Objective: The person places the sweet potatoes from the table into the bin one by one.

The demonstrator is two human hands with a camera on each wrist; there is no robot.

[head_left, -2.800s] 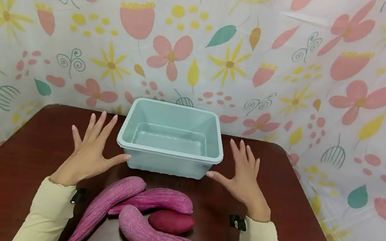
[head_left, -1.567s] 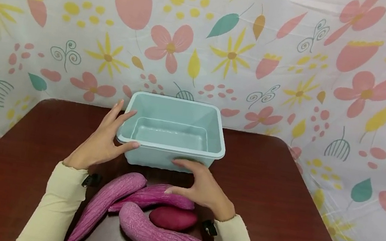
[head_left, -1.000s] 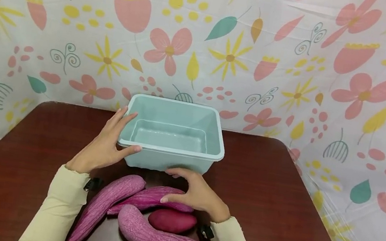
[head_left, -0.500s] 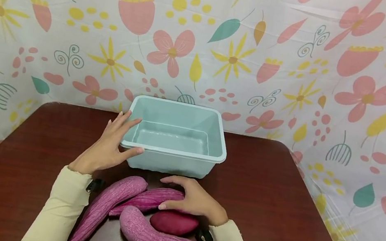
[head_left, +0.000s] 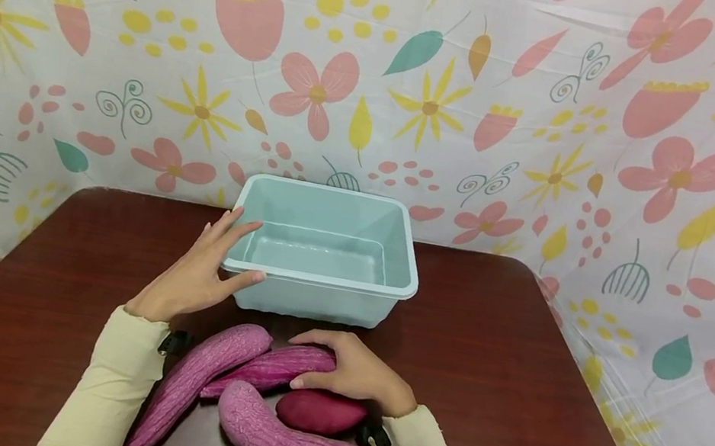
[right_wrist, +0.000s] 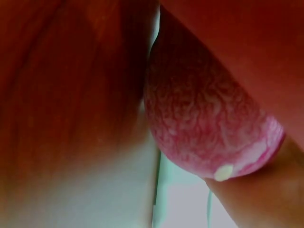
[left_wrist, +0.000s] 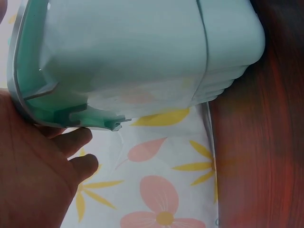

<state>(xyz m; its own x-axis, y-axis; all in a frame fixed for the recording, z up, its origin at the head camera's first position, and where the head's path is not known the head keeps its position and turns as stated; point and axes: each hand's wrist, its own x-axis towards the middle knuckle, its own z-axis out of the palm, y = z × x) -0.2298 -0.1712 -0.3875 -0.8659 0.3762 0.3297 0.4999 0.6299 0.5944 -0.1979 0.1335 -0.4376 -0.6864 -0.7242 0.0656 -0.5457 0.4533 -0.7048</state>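
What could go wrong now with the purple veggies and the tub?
The right grip is round one end of the middle purple veggie, so the other end might droop or slip when lifted. The red veggie lies close beside that grip and could get bumped and roll. The left grip is at the tub's rim, so a push might slide it.

Head view: set high, facing forward and down over table (head_left: 511,400), curtain (head_left: 405,91) and tub (head_left: 318,302); left wrist view: turned sideways, close to the tub's outer wall, curtain beyond; right wrist view: closest, a gourd (right_wrist: 209,114) at its middle; head and left wrist share the tub, head and right wrist the gourd.
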